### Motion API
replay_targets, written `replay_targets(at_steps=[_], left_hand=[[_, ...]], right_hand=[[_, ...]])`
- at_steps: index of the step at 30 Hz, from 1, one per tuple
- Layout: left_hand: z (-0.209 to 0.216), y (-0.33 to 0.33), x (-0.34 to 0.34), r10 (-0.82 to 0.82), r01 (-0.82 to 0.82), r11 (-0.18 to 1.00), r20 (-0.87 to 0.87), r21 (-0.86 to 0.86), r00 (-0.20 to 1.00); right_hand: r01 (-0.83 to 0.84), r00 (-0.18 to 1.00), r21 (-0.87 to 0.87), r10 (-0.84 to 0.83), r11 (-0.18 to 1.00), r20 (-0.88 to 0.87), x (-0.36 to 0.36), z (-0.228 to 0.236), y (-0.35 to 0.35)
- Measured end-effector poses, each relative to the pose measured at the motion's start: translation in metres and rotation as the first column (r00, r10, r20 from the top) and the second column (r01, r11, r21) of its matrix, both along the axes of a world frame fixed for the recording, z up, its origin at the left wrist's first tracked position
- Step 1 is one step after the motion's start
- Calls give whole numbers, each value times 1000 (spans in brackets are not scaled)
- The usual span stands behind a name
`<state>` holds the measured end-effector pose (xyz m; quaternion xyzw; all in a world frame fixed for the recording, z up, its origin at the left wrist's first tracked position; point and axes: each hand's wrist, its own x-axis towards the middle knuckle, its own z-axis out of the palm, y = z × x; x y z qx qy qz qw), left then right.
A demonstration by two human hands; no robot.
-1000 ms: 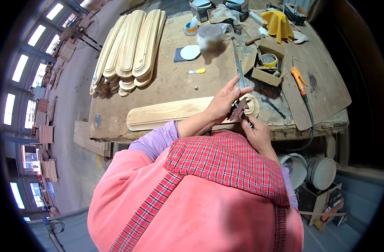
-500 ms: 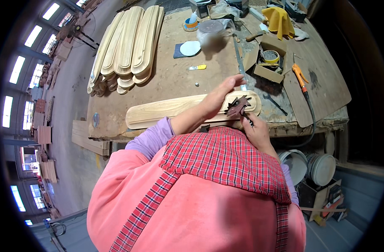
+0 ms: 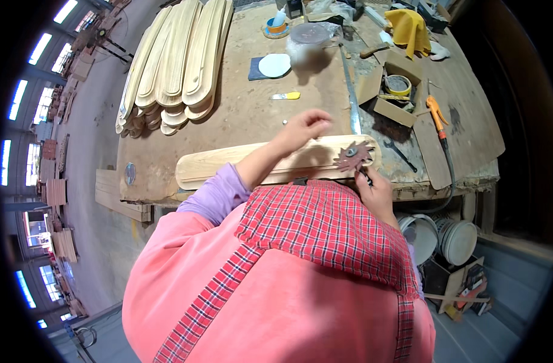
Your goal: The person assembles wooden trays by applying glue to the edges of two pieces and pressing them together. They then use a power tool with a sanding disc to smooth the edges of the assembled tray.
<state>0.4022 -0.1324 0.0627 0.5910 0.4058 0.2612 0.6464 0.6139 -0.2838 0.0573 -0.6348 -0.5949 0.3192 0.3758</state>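
Observation:
A long pale wooden board (image 3: pixel 228 158) with rounded ends lies along the near edge of the workbench. Over its middle hovers my left hand (image 3: pixel 300 130), fingers loosely bent and apart from the thumb, with no visible thing in them. My right hand (image 3: pixel 378 192) grips the dark handle of a small tool, mostly hidden by the palm. On the tool's end sits a brown star-shaped disc (image 3: pixel 353 156) with ragged flaps, perhaps abrasive, above the board's right end. A small metal nut (image 3: pixel 285 122) rests on the bench just beyond my left hand.
Stacked matching boards (image 3: pixel 173 60) fill the bench's far left. Beyond my left hand lies a yellow-handled scraper (image 3: pixel 286 95). To the right are an open-end wrench (image 3: pixel 401 156), a cardboard box (image 3: pixel 392 112) with tape, and an orange air tool (image 3: pixel 435 113) on a hose.
My left hand has drawn back leftward from near the disc, its fingers now more bent. The disc has turned to face upward, still in my right hand.

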Motion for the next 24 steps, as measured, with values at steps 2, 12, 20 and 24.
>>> replay_targets(at_steps=[2, 12, 20, 24], left_hand=[[-61, 44, -35, 217, -145, 947, -237, 288, 947], [-135, 72, -80, 177, 285, 838, -725, 466, 665], [-36, 17, -11, 78, -55, 970, 88, -238, 993], [1, -25, 23, -138, 138, 990, 23, -10, 990]], right_hand=[[24, 1000, -21, -24, 999, -10, -1, -1, 1], [68, 997, -22, -67, 997, 48, -9, -11, 4], [50, 999, -59, -49, 997, 24, -13, -6, 5], [63, 998, -41, -64, 997, -11, -12, -3, -1]])
